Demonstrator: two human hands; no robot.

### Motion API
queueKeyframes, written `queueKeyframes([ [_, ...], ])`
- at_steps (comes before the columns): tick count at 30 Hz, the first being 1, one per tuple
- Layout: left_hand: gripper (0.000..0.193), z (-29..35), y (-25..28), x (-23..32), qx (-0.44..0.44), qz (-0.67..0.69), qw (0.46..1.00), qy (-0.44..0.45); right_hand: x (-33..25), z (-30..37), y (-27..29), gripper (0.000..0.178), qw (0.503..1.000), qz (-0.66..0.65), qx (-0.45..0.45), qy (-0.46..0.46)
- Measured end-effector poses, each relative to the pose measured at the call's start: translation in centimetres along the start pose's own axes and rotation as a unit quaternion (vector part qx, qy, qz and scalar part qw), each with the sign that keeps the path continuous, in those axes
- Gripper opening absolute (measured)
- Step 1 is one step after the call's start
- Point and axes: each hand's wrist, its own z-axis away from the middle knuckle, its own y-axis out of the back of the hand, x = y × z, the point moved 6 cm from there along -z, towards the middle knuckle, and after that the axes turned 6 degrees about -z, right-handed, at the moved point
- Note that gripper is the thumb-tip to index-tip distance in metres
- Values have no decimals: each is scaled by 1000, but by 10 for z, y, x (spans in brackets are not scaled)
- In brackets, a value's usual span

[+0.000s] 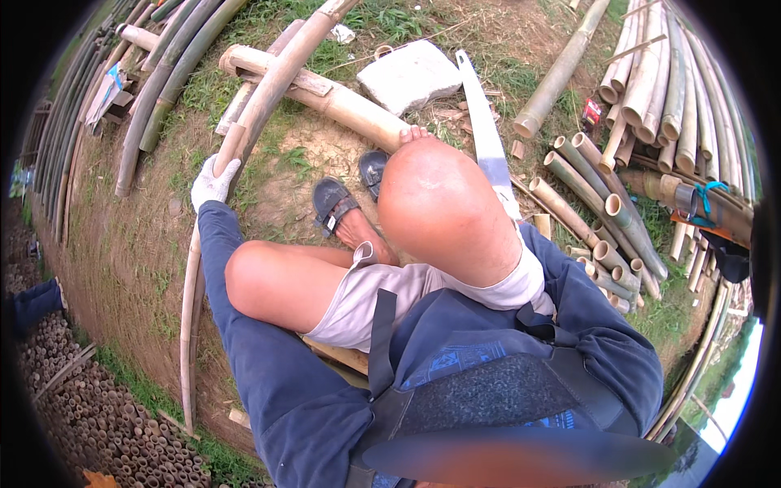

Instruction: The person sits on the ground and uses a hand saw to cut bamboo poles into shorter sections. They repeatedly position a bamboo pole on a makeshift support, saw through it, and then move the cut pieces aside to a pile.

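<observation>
My left hand [215,184], in a white knit glove, is closed round a long, slightly curved bamboo pole [281,81]. The pole runs from the top of the head view, past my left arm, to the ground lower down. It crosses a thick bamboo log [350,106], whose notched left end has a flat bamboo piece over it. My bare toes press on the log's near end. Beyond my raised knee, a hand saw's blade [486,130] points away from me, its handle out of sight. My right sleeve runs behind that knee, which hides my right hand.
A pale stone slab [409,77] lies behind the log. Short cut bamboo tubes [610,236] and long poles [651,81] are piled at the right. More green poles [183,73] lie at the left. Many bamboo ends [106,423] are stacked lower left. Black sandals [329,203] stand before me.
</observation>
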Motion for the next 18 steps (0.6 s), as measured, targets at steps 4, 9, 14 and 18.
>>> queueKeyframes([
  [4, 83, 5, 6, 4, -2, -28, 1000, 7, 2, 7, 0, 75, 1000, -13, -1, 19],
  [9, 83, 10, 13, 10, -22, -51, 998, 9, -4, 18, 16, 76, 996, -67, 0, 65],
  [14, 85, 18, 18, 15, -26, -75, 997, 16, -38, 43, 75, 77, 967, -209, 2, 143],
  [18, 81, 22, 20, 17, -25, -84, 996, 17, -97, 76, 136, 78, 927, -303, 3, 223],
])
